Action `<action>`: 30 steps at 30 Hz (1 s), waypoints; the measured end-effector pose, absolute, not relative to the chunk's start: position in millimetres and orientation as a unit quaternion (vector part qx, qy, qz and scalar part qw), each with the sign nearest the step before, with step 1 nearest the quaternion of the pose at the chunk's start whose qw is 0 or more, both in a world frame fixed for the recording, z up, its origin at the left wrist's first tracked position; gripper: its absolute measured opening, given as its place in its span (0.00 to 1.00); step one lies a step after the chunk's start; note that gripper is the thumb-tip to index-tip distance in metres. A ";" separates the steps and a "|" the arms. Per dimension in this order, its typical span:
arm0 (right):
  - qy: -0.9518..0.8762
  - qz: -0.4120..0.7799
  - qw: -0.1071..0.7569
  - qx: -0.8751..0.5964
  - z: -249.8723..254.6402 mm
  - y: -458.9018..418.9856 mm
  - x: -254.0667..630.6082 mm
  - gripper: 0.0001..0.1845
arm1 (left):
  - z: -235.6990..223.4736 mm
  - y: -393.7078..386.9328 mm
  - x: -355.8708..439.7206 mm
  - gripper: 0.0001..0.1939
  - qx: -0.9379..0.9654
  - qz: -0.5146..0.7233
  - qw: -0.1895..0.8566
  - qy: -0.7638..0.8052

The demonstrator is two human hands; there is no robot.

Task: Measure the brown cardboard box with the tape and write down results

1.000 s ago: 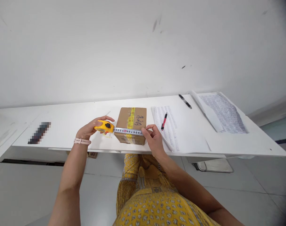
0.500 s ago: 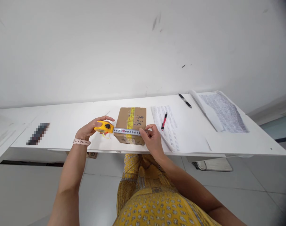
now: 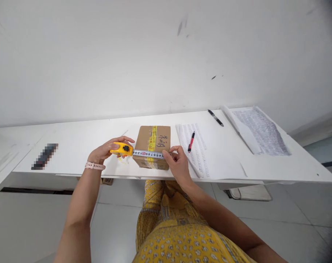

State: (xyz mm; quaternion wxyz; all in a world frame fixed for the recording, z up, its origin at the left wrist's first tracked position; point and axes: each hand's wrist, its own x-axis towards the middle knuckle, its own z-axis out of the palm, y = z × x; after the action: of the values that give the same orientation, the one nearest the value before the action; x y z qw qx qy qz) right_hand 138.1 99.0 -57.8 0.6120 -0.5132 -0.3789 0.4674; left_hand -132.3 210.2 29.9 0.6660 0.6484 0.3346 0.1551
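Observation:
A brown cardboard box (image 3: 143,137) with yellow printed tape and black handwriting on top sits near the front edge of the white table. My left hand (image 3: 108,149) is wrapped round the yellow case of a tape measure (image 3: 121,149), just left of the box. The numbered blade (image 3: 148,154) runs out to the right across the top of the box, along its front edge. At the box's right side, my right hand (image 3: 177,160) pinches the blade's end between thumb and finger; the tip itself is hidden.
Printed sheets (image 3: 217,160) lie right of the box, with a red and black pen (image 3: 191,141) on them. Behind is a black pen (image 3: 215,118), then a stack of written pages (image 3: 260,128). A blurred dark object (image 3: 45,156) lies at the left. A wall rises behind the table (image 3: 294,168).
Hardly anything differs; the view has shifted very slightly. Both hands keep their hold on the tape measure, its blade still stretched across the box.

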 end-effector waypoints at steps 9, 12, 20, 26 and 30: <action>-0.325 0.523 0.627 -0.477 -48.2 98.0 137.5 0.25 | 34.5 205.2 -131.3 0.32 0.656 0.169 0.658 0.330; -0.312 0.551 0.610 -0.475 -41.2 97.7 141.2 0.26 | 34.2 204.6 -131.7 0.32 0.660 0.170 0.655 0.326; -0.272 0.535 0.626 -0.498 -44.5 98.3 138.2 0.29 | 30.7 206.5 -134.5 0.33 0.646 0.168 0.669 0.327; -0.287 0.509 0.630 -0.511 -58.5 99.0 134.5 0.26 | 26.0 204.5 -132.9 0.28 0.653 0.184 0.659 0.326; -0.361 0.462 0.617 -0.525 -63.6 98.8 137.3 0.20 | 30.0 202.3 -132.4 0.28 0.670 0.195 0.641 0.320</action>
State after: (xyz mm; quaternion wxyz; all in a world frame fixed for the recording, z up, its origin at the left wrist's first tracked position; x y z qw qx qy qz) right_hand 137.3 98.8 -63.6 0.6169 -0.5248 -0.3613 0.4620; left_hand -132.4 202.3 30.0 0.6411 0.6700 0.3198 0.1946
